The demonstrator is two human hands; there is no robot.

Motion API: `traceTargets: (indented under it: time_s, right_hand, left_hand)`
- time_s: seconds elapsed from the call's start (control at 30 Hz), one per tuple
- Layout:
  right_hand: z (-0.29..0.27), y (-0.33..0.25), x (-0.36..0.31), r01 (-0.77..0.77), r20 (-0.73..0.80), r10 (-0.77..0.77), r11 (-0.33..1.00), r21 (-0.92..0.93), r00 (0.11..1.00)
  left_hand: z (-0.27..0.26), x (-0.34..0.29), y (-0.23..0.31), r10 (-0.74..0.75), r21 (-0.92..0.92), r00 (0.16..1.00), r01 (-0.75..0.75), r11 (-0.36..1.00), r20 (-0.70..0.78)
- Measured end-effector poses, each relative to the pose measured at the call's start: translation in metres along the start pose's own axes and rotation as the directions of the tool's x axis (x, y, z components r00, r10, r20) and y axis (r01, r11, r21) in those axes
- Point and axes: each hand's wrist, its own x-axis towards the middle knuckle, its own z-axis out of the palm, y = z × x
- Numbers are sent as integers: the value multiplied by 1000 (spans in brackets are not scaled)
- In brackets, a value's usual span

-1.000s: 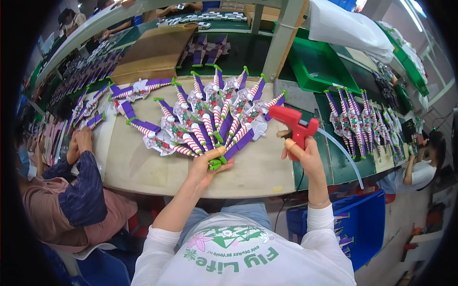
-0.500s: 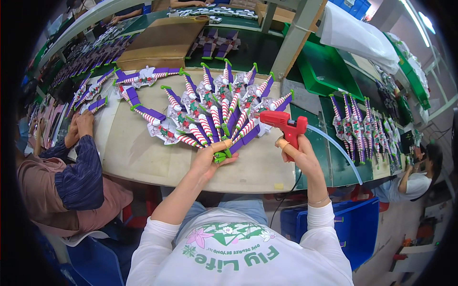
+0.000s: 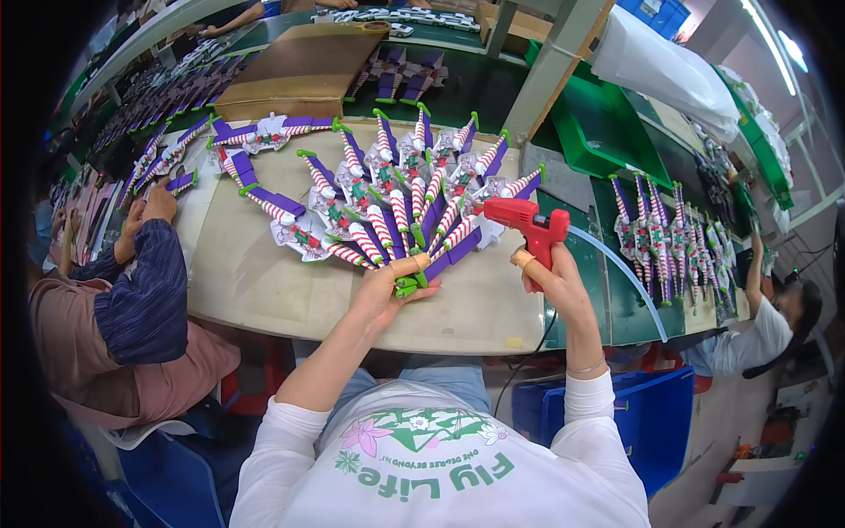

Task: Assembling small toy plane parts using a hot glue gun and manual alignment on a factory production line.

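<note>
My right hand [image 3: 556, 280] grips a red hot glue gun [image 3: 533, 220] by its handle, nozzle pointing left. A long translucent glue stick [image 3: 620, 264] curves out of its back. My left hand [image 3: 396, 286] closes around the green ends of several toy wing pieces [image 3: 458, 242], pinned under the thumb. These pieces have red-and-white striped arms, purple panels and green tips, and fan out across the table. White bodies with green and red parts inside show at their middles. The nozzle hovers at the fan's right edge; contact cannot be made out. Both thumbs wear tan coverings.
More wing pieces lie at the left [image 3: 275, 136] and in a row on the right [image 3: 656, 233]. A cardboard box [image 3: 295, 66] and a green tray [image 3: 598, 132] stand behind, beside a metal post [image 3: 550, 75]. Co-workers sit at both sides. A blue bin [image 3: 656, 422] stands below right.
The glue gun has shifted slightly right, while my left hand stays almost still on the wing pieces. At far right, a co-worker has raised an arm.
</note>
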Motion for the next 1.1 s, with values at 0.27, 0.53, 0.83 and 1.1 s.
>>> traceTargets:
  time_s: [0.27,0.53,0.83,1.1]
  right_hand:
    - [-4,3,5,37,-121,-37,999,-4,992]
    - [-15,6,12,31,-147,-31,1000,-4,989]
    - [-17,14,16,3,-137,9,997,82,991]
    - [-15,15,15,43,-175,-44,999,-10,984]
  left_hand:
    - [2,-2,2,7,4,1000,-7,1000,11]
    - [1,0,1,4,-26,1000,-4,1000,10]
    - [-1,1,-2,6,-8,1000,-6,1000,-1]
    - [-2,1,-1,4,1,1000,-4,1000,1]
